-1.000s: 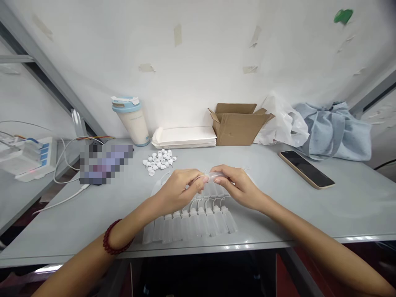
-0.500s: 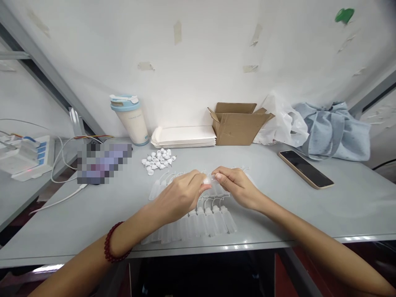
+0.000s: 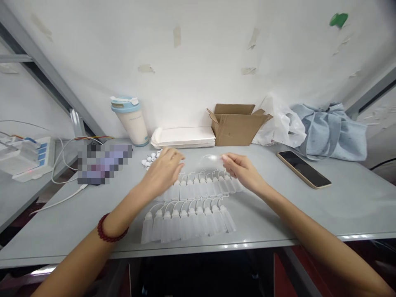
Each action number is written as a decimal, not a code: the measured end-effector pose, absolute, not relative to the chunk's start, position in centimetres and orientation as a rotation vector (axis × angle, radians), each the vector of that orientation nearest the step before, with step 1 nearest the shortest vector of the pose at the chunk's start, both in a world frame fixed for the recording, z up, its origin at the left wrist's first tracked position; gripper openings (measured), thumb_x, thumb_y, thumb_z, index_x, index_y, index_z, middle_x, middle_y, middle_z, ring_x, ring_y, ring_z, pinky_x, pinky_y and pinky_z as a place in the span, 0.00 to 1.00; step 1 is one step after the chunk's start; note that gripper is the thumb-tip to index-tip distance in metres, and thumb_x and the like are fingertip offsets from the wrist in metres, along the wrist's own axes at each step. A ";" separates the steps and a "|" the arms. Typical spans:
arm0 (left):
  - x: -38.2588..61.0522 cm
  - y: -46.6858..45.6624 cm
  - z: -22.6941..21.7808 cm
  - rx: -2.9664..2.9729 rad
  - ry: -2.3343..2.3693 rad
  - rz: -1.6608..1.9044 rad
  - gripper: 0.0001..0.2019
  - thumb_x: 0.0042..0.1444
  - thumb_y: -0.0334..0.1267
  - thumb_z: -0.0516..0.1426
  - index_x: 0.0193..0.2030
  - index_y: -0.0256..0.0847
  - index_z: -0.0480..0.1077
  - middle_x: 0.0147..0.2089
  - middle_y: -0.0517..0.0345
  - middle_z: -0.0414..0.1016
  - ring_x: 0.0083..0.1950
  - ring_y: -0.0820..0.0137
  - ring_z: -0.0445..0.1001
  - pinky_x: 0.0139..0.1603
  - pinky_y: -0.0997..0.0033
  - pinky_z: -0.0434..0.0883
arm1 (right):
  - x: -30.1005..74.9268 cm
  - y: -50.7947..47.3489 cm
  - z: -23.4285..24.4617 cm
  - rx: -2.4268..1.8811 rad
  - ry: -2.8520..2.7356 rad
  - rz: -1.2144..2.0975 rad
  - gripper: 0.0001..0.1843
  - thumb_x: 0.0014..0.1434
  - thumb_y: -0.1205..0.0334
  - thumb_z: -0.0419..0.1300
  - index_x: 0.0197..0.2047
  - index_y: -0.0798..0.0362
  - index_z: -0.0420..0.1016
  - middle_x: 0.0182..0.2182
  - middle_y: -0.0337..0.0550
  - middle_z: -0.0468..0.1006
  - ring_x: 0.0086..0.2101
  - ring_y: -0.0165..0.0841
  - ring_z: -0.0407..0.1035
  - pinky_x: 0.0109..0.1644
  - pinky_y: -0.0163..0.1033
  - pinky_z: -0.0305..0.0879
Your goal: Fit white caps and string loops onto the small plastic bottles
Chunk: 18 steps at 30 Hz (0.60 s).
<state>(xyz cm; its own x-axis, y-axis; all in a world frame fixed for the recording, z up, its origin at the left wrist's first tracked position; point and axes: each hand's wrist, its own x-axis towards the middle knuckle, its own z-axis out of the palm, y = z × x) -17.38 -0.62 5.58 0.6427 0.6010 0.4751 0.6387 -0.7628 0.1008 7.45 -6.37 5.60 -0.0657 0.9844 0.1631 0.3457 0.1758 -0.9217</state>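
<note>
Pinched in the fingertips of my right hand (image 3: pixel 243 168) is a small white plastic cap (image 3: pixel 212 157) with a thin curved strap, blurred by motion. It is lifted above the back row of small translucent squeeze bottles (image 3: pixel 199 189), which have capped necks and looped straps. My left hand (image 3: pixel 165 171) is over the left end of that row, thumb and fingers apart, with nothing visible in it. Behind the left hand lies a pile of small white caps (image 3: pixel 150 158), partly hidden by it. A front row of bottles (image 3: pixel 184 227) lies nearer the table edge.
At the back stand a tumbler (image 3: pixel 131 123), a stack of white envelopes (image 3: pixel 185 137), an opened cardboard box (image 3: pixel 235 130), a plastic bag (image 3: pixel 278 123) and a blue cloth bag (image 3: pixel 335 136). A phone (image 3: pixel 305 169) lies at right. Cables and a power strip (image 3: pixel 34 156) are at left.
My hands have moved apart. The left went back and left toward the cap pile, leaving the white cap; the right rose slightly with the cap still in its fingers.
</note>
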 end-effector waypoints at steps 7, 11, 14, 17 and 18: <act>-19.9 2.7 4.5 -2.775 -1.335 -0.433 0.15 0.55 0.30 0.50 0.44 0.35 0.75 0.41 0.45 0.74 0.49 0.52 0.65 0.50 0.52 0.66 | 12.1 -2.8 4.4 -1.541 -1.666 0.380 0.22 0.62 0.57 0.48 0.53 0.57 0.72 0.38 0.48 0.76 0.38 0.36 0.67 0.42 0.41 0.62; -19.6 3.0 3.9 -2.806 -1.338 -0.463 0.17 0.56 0.32 0.49 0.50 0.34 0.72 0.45 0.45 0.74 0.52 0.52 0.64 0.50 0.53 0.66 | 13.4 -1.6 3.6 -1.698 -1.712 0.300 0.20 0.59 0.58 0.53 0.50 0.59 0.75 0.43 0.53 0.78 0.41 0.40 0.69 0.48 0.45 0.62; -19.4 3.2 3.3 -2.828 -1.297 -0.497 0.17 0.58 0.32 0.47 0.50 0.36 0.72 0.46 0.46 0.74 0.51 0.54 0.64 0.49 0.54 0.66 | 13.7 -1.2 3.1 -1.727 -1.680 0.382 0.18 0.56 0.58 0.57 0.46 0.58 0.78 0.42 0.52 0.80 0.37 0.39 0.72 0.47 0.45 0.64; -19.4 3.5 2.8 -2.826 -1.249 -0.472 0.18 0.60 0.33 0.45 0.46 0.37 0.74 0.43 0.46 0.75 0.49 0.56 0.65 0.48 0.54 0.65 | 13.6 -0.9 2.6 -1.710 -1.644 0.493 0.18 0.54 0.60 0.60 0.47 0.60 0.77 0.42 0.52 0.80 0.35 0.38 0.74 0.44 0.43 0.68; -19.4 3.6 2.7 -2.822 -1.235 -0.447 0.18 0.60 0.33 0.45 0.45 0.37 0.75 0.42 0.46 0.75 0.48 0.56 0.65 0.48 0.55 0.65 | 13.6 -0.9 2.5 -1.696 -1.629 0.531 0.19 0.54 0.61 0.59 0.48 0.60 0.76 0.44 0.52 0.80 0.35 0.37 0.75 0.44 0.42 0.68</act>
